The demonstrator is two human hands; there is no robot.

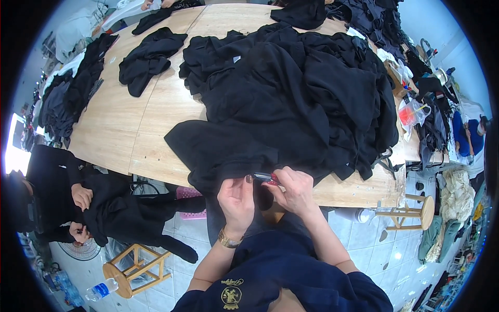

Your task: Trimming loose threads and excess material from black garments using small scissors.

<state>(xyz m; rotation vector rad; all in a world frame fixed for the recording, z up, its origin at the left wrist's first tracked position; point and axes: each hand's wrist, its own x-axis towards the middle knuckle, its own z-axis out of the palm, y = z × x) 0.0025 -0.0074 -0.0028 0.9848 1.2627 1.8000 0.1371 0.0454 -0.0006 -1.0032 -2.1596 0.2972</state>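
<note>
A black garment [244,140] lies draped over the near table edge, its front part hanging in front of me. My left hand [236,205] is closed on the garment's edge, thumb on top and the other fingers partly hidden. Beside it, my right hand [295,191] grips small thread snips [262,177]. Their metal blades point left, toward my left thumb, close to the cloth. What lies between the blades is too small to make out.
A large heap of black garments [343,99] covers much of the wooden table [161,125]. One more black garment [148,57] lies at far left. At left, a co-worker's hands [81,197] handle black clothing. Wooden stools [427,212] and a plastic cup [408,115] stand around.
</note>
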